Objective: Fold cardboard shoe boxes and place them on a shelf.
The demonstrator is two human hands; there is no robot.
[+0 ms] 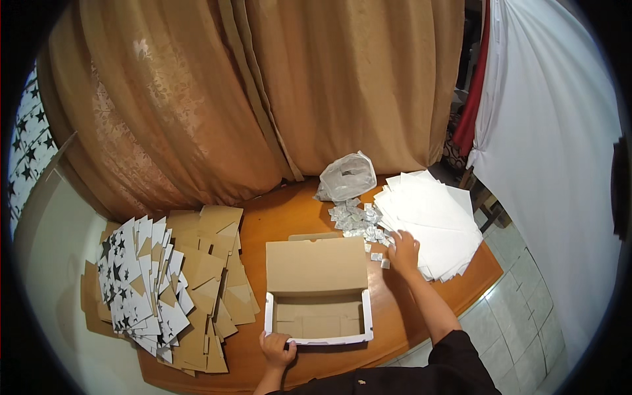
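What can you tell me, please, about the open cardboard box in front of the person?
The open cardboard box is a shallow rectangular tray, white outside and plain brown inside, with a hinged brown lid folded back away from the person. It looks empty, showing only folded flaps on its floor. It sits flat on the wooden table, near the front edge. The left hand holds its near left corner; the right hand is apart from it, resting by the small white packets.

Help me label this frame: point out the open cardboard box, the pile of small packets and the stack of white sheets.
open cardboard box [316, 264]: head view, on the raised brown lid.
pile of small packets [355, 219]: head view, middle of the pile.
stack of white sheets [436, 217]: head view, on the top sheet.
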